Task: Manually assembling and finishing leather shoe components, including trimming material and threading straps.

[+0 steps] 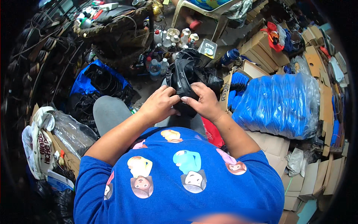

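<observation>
Over my lap, between my knees, I hold a black sandal with a smooth curved strap and a ribbed, tread-like edge. My left hand is closed at its near left end, fingers bent inward. On the right side, my right hand grips the near end of the strap, thumb laid across it. The fingertips partly hide what lies between the two hands. More dark, shiny black pieces lie just beyond my right hand.
Ahead stand several bottles and a clear square container. A cluttered worktable is at far left, with a blue bag below. At right lie a plastic-wrapped blue bundle and stacked cardboard boxes. A white chair stands beyond.
</observation>
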`<act>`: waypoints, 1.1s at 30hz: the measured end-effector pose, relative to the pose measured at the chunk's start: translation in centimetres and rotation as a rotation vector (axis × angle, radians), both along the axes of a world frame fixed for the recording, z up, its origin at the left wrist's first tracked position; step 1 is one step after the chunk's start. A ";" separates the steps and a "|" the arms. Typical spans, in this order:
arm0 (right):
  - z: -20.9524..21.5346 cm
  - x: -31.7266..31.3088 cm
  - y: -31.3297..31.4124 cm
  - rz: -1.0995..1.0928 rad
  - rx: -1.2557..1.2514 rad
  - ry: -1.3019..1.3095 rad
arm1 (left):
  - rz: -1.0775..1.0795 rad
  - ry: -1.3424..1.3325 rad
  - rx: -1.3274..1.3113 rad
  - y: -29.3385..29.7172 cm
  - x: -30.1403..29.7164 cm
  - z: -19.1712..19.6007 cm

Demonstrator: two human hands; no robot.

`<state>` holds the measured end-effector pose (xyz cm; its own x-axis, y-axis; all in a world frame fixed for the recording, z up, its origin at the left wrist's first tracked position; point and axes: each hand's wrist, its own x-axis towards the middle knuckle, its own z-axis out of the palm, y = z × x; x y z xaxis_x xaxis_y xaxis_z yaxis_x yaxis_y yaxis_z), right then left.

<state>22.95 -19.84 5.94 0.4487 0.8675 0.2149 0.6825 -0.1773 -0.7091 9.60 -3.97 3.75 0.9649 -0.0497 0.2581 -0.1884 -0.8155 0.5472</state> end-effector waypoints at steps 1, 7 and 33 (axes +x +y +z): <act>-0.3 0.1 -0.4 0.003 -0.024 -0.006 | -0.003 0.008 0.025 0.0 0.0 0.1; -1.0 1.1 -1.9 0.119 -0.342 -0.261 | 0.002 0.038 0.046 0.4 0.7 0.1; -1.1 3.3 -3.6 -0.052 0.321 -0.003 | -0.068 0.477 -0.063 -2.2 5.6 2.5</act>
<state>26.23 -23.42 4.85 0.4894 0.7310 0.4755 0.6807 0.0207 -0.7323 15.20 -6.21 6.27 0.9713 -0.1155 -0.2082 0.0439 -0.7725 0.6335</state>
